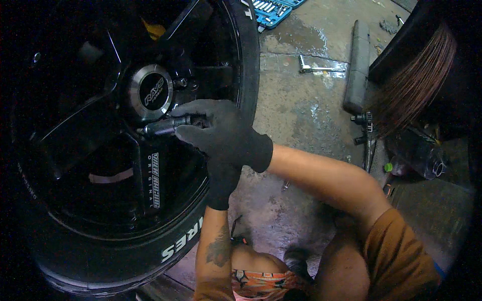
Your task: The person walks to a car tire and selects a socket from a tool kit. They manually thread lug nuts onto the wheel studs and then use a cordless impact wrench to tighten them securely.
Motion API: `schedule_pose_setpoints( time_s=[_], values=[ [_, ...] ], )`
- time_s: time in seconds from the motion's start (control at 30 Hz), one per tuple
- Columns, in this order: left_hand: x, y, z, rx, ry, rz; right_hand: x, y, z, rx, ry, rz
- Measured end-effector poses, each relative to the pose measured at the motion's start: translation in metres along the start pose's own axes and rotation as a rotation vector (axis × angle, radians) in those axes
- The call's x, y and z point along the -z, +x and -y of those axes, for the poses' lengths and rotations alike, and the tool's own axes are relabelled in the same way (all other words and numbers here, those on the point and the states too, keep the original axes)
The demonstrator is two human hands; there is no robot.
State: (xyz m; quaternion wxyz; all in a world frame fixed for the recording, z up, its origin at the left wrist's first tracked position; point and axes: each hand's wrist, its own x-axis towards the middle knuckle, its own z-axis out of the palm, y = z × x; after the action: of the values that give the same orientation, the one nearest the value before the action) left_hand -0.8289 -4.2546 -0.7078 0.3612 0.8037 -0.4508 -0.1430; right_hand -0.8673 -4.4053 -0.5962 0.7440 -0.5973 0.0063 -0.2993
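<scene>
A black five-spoke wheel (93,100) with a silver-ringed centre cap (153,90) fills the left side, inside a white-lettered tyre (170,241). My right hand (221,130), in a black glove, grips a dark cylindrical tool (160,128) whose tip meets the wheel just below the cap. My left hand (221,183), also gloved, comes up from below against my right one; its fingers are hidden behind it.
On the concrete floor (291,110) lie a blue socket case (276,12), a metal wrench (321,68), a long grey case (355,67) and a black tool (366,130). Brown bristles (416,75), a green-capped bottle (396,168) and a clear jug (422,155) are at right.
</scene>
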Motion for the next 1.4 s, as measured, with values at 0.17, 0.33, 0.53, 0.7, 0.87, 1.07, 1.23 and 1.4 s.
schedule_pose_setpoints(
  time_s=[0.17,0.33,0.53,0.7,0.87,1.07,1.23,1.4],
  values=[
    [-0.005,0.003,0.008,0.018,-0.024,0.001,-0.012,-0.003,0.012,0.041,-0.039,-0.049],
    [-0.006,0.013,0.007,0.046,-0.130,-0.026,-0.025,-0.007,0.019,0.214,-0.420,-0.095],
    [-0.009,0.015,0.002,0.092,-0.231,-0.014,-0.027,-0.009,0.006,0.554,-0.548,-0.184],
    [-0.008,0.014,-0.004,0.186,-0.377,0.012,-0.025,-0.008,0.005,0.577,-0.626,-0.178],
    [-0.004,0.015,-0.008,0.297,-0.560,0.029,-0.023,-0.006,0.023,0.258,-0.588,-0.053],
    [-0.008,0.014,-0.009,0.456,-0.820,0.014,-0.020,-0.003,0.032,0.139,-0.689,-0.050],
    [-0.008,0.016,0.003,0.560,-0.992,-0.063,-0.025,0.010,0.019,0.050,-0.573,0.002],
    [-0.009,0.024,0.022,0.223,-0.205,-0.056,-0.023,0.011,0.025,-0.245,-0.260,0.046]
  ],
)
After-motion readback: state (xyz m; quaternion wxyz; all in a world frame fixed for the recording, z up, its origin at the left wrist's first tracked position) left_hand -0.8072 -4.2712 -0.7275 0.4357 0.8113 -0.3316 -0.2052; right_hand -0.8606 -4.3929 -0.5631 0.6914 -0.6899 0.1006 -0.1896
